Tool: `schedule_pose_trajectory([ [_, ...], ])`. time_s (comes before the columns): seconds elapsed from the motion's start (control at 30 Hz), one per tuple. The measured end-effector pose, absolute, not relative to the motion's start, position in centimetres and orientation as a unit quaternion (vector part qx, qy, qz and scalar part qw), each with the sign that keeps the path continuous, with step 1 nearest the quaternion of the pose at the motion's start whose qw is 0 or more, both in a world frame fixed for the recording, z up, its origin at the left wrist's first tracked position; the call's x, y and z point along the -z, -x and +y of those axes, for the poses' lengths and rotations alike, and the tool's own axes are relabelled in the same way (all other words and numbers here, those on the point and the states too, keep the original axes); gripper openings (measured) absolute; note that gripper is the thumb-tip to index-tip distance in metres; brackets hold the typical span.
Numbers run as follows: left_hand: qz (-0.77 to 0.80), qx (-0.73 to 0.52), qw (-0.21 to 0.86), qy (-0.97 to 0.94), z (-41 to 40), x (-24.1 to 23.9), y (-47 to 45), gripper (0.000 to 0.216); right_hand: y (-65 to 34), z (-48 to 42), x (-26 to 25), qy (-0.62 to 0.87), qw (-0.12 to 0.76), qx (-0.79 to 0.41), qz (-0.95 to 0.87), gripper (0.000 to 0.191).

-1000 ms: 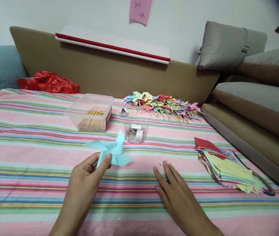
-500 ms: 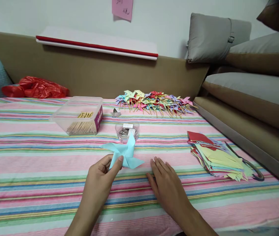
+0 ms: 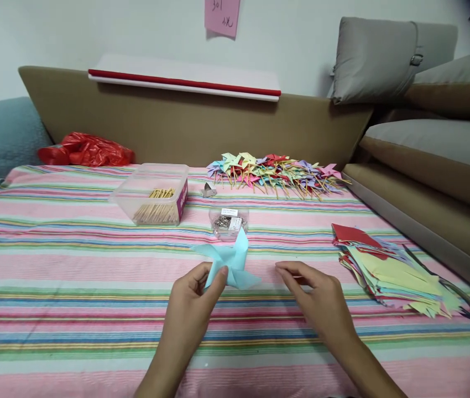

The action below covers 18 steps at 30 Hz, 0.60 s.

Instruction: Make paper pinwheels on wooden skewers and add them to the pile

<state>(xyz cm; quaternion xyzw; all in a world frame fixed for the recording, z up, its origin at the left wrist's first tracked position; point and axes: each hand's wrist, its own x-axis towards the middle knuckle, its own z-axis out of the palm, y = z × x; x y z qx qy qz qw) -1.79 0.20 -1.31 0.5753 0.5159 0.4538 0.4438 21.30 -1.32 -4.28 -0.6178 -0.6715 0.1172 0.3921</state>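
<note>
My left hand (image 3: pixel 193 301) pinches the centre of a light blue paper pinwheel (image 3: pixel 230 258) and holds it just above the striped sheet (image 3: pixel 73 265). To the right of the pinwheel, my right hand (image 3: pixel 320 296) is lifted off the sheet. Its thumb and forefinger are pressed together in a pinch, and whatever is between them is too small to make out. Just behind the pinwheel stands a small clear tub of metal pins (image 3: pixel 229 223).
A clear plastic box of wooden sticks (image 3: pixel 156 193) stands at the back left, with a pile of finished coloured pinwheels (image 3: pixel 276 171) at the back. Right of my hands lies a stack of cut coloured paper (image 3: pixel 388 271) on scissors (image 3: pixel 465 303). A red plastic bag (image 3: pixel 88 149) lies far left.
My right hand lay flat with fingers on the sheet by a tiny pin; now it is raised with thumb and forefinger pinched. My left hand still holds the pinwheel. The camera has shifted.
</note>
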Motion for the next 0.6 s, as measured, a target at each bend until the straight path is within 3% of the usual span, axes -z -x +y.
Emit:
schedule_pose_trajectory([
  [0.1,0.512,-0.445,0.439,-0.589,-0.1,1.4,1.4,0.029,-19.3,-1.9,2.2,0.533,0.5,-0.375,-0.57,0.019],
  [0.2,0.519,-0.432,0.413,-0.611,-0.4,1.6,1.1,0.029,-16.9,-2.3,0.8,0.469,0.518,-0.496,-0.516,0.017],
  [0.33,0.525,-0.426,0.391,-0.625,-0.9,1.6,0.9,0.028,-15.2,-2.3,0.2,0.449,0.512,-0.54,-0.494,0.018],
  [0.6,0.527,-0.432,0.351,-0.642,-1.5,1.1,1.2,0.027,-15.5,-1.9,0.4,0.475,0.475,-0.496,-0.55,0.015],
])
